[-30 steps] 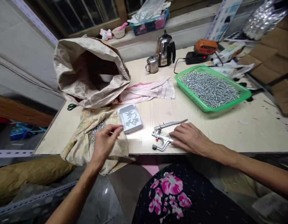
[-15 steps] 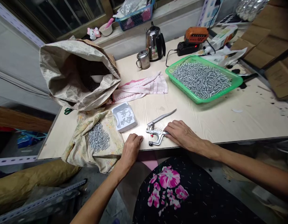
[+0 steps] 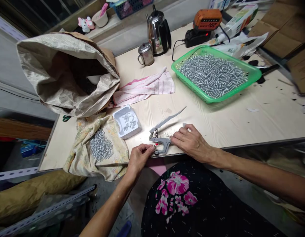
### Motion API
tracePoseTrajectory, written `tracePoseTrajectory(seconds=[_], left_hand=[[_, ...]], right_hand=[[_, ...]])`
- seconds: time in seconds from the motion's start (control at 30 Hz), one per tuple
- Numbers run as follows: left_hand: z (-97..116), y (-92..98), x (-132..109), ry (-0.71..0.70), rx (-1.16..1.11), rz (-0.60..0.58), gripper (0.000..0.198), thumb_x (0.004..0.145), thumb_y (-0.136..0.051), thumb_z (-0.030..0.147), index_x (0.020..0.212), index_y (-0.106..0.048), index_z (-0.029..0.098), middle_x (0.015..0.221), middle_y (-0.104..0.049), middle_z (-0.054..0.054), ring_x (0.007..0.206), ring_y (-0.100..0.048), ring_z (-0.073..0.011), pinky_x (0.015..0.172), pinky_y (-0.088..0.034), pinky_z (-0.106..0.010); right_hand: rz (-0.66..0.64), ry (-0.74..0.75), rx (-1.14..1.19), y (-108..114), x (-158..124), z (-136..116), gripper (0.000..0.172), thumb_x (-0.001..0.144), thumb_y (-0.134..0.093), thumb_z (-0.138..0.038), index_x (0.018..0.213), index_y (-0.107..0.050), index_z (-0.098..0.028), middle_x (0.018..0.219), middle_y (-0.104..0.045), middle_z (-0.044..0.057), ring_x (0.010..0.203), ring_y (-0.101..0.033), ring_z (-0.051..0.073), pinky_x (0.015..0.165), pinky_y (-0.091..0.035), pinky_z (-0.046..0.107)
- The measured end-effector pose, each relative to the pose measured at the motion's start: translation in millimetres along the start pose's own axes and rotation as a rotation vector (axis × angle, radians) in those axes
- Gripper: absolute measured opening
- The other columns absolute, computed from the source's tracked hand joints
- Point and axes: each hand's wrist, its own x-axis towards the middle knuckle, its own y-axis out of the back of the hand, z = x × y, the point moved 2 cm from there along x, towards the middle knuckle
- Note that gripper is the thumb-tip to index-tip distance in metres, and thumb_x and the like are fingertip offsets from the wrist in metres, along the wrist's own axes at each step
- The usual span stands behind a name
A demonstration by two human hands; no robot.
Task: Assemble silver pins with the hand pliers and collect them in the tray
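Note:
Silver hand-press pliers (image 3: 167,141) with a spring and a red tip stand near the table's front edge, their jaws facing left and the long upper handle raised. My right hand (image 3: 193,143) is closed around the lower handle, whose grey end pokes out past the fingers. Right at the jaws, my left hand (image 3: 139,159) is pinched, thumb against forefinger. What it holds is too small to make out. Left of it, a heap of small metal pins (image 3: 101,146) lies on a patterned cloth (image 3: 77,158). A small grey-white tray (image 3: 132,132) holds several more pins.
A green basket (image 3: 211,99) full of small metal pieces stands back right. At the left is a large open sack (image 3: 31,62). Behind are a pink-white towel (image 3: 154,85), a lidded metal mug (image 3: 146,55), a kettle (image 3: 157,36) and an orange battery (image 3: 207,19) on its charger.
My left hand has moved right to the jaws, its fingertips now pinched together. My right hand has shifted its hold along the handle, and the pliers are turned slightly. The view has moved a little.

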Motion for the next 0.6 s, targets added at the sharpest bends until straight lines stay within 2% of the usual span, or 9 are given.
tracePoseTrajectory(seconds=[0.17, 0.37, 0.47, 0.6], left_hand=[[-1.2, -1.0, 8.1, -0.011, 0.123, -0.025, 0.05, 0.063, -0.077, 0.058, 0.078, -0.073, 0.01, 0.06, -0.058, 0.001, 0.055, -0.042, -0.0088, 0.051, -0.029, -0.021], [7.5, 3.0, 13.9, 0.01, 0.335, -0.102, 0.045, 0.065, -0.07, 0.056, 0.073, -0.071, 0.012, 0.057, -0.054, 0.002, 0.052, -0.041, -0.0094, 0.049, -0.028, -0.021], [13.8, 4.4, 15.3, 0.056, 0.417, -0.158, 0.042, 0.066, -0.068, 0.056, 0.065, -0.066, 0.014, 0.053, -0.05, 0.003, 0.049, -0.04, -0.0092, 0.047, -0.027, -0.022], [21.5, 4.2, 18.8, 0.136, 0.409, -0.256, 0.044, 0.066, -0.072, 0.056, 0.055, -0.056, 0.016, 0.045, -0.043, 0.005, 0.043, -0.034, -0.0071, 0.044, -0.023, -0.021]], right_hand=[[-0.034, -0.007, 0.009, -1.9, 2.3, 2.7, 0.026, 0.101, -0.042, -0.014, 0.083, -0.061, -0.019, 0.077, -0.06, 0.001, 0.079, -0.042, 0.019, 0.08, -0.028, 0.036], [-0.069, -0.003, 0.017, -6.9, 1.9, 5.2, 0.023, 0.099, -0.045, -0.012, 0.083, -0.061, -0.019, 0.077, -0.06, 0.001, 0.079, -0.043, 0.019, 0.08, -0.027, 0.037], [-0.088, -0.006, 0.027, -10.8, 1.5, 6.7, 0.02, 0.098, -0.047, -0.012, 0.084, -0.06, -0.019, 0.078, -0.06, 0.001, 0.08, -0.043, 0.019, 0.08, -0.027, 0.037], [-0.126, -0.013, 0.04, -15.4, 2.1, 9.1, 0.017, 0.097, -0.051, -0.015, 0.083, -0.059, -0.019, 0.077, -0.06, 0.001, 0.081, -0.043, 0.02, 0.078, -0.025, 0.037]])
